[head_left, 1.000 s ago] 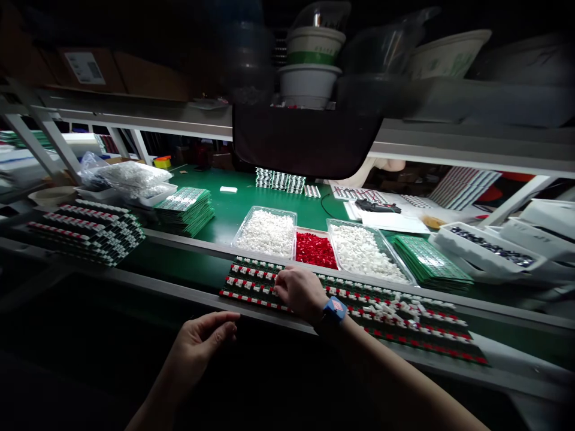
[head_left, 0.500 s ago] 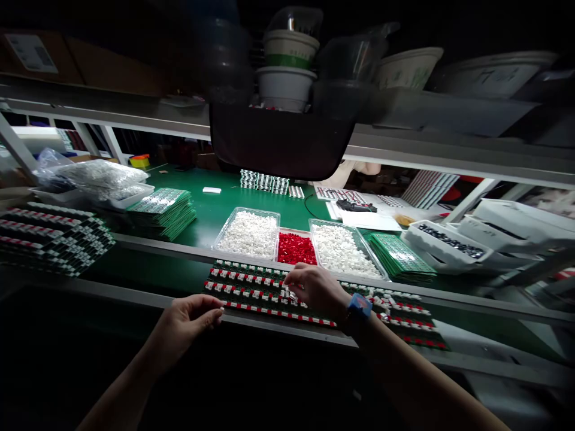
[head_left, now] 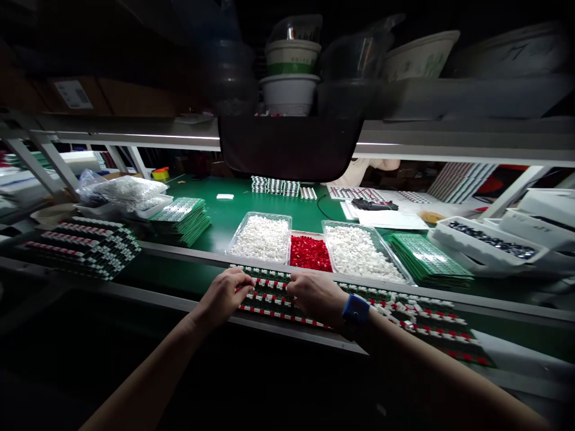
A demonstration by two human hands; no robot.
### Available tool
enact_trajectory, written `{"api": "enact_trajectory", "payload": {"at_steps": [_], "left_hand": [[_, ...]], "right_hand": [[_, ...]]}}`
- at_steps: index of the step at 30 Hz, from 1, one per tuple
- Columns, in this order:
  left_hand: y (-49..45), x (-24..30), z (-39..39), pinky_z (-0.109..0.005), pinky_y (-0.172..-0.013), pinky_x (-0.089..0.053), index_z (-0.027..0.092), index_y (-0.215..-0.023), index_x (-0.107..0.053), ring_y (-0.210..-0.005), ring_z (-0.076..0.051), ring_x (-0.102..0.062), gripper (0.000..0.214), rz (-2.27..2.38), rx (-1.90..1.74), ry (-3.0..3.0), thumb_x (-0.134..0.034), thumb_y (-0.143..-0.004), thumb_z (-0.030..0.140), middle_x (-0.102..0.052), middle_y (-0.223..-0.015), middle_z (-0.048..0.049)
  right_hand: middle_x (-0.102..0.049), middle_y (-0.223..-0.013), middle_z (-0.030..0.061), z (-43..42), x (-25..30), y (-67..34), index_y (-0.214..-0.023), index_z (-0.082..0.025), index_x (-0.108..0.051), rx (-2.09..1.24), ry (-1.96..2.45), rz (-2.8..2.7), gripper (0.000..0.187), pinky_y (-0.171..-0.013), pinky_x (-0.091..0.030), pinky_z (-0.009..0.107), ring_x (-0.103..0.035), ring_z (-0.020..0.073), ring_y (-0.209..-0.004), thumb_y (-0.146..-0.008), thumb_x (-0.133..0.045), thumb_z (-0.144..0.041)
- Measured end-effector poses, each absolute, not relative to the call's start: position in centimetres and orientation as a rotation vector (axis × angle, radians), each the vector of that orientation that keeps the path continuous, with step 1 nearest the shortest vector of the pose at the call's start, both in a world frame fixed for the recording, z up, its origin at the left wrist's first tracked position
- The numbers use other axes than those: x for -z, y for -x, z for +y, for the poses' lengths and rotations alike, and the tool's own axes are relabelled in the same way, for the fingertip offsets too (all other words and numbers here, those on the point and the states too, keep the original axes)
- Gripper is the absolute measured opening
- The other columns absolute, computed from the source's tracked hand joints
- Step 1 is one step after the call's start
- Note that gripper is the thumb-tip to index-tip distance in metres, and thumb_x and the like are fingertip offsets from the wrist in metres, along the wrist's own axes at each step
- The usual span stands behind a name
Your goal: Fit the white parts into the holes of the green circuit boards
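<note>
Long green circuit boards [head_left: 274, 311] lie along the front of the bench, carrying rows of white and red plastic connectors. My left hand [head_left: 224, 294] is at the left part of the boards, thumb and fingers pinched together over a row; what they hold is too small to tell. Over the middle of the same rows, my right hand [head_left: 317, 297] is closed with fingertips pointing down and left, their contents hidden. A blue band is on that wrist. Loose white connectors [head_left: 398, 308] lie scattered on the boards right of this hand.
Behind the boards stand a clear tray of white parts [head_left: 262, 237], a tray of red parts [head_left: 309, 252] and another white-filled tray [head_left: 362, 254]. Green board stacks [head_left: 182, 220] flank them. White bins [head_left: 487, 245] stand right. A shelf [head_left: 404, 139] crosses overhead; a person sits opposite.
My left hand has moved up and right from the boards' front left corner onto their rows, where it held a small white piece before. My right hand stays over the middle. The view has shifted slightly.
</note>
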State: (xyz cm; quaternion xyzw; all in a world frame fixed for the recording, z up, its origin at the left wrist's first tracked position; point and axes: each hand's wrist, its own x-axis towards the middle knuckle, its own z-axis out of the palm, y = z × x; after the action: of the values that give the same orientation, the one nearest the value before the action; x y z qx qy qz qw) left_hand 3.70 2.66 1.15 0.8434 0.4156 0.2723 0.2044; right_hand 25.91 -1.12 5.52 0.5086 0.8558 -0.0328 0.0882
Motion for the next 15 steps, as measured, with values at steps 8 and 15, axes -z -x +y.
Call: {"api": "enact_trajectory", "payload": {"at_steps": [8,15], "left_hand": [[-3.6,-0.9,3.2,-0.030,-0.081,-0.047,0.016,-0.081,-0.067,-0.086,-0.019,-0.060,0.013,1.193,-0.621,-2.460,-0.055,-0.082,0.012,-0.065,-0.086,-0.0056],[-3.9,-1.4,3.1,-0.031,-0.082,-0.046,0.015,-0.079,-0.067,-0.088,-0.021,-0.059,0.012,1.179,-0.527,-2.563,-0.057,-0.081,0.008,-0.065,-0.086,-0.0066]], "right_hand": [[-0.066,-0.085,0.0082,0.1,-5.4,-26.4,-0.079,-0.014,-0.068,0.139,-1.392,2.609,0.015,-0.054,-0.034,0.022,-0.058,0.0138,-0.068,-0.080,-0.054,-0.010],[-0.059,-0.070,0.0008,0.4,-4.5,-29.1,-0.071,-0.014,-0.062,0.383,-1.415,2.995,0.009,-0.055,-0.032,0.019,-0.048,0.0080,-0.060,-0.071,-0.056,-0.007]]}}
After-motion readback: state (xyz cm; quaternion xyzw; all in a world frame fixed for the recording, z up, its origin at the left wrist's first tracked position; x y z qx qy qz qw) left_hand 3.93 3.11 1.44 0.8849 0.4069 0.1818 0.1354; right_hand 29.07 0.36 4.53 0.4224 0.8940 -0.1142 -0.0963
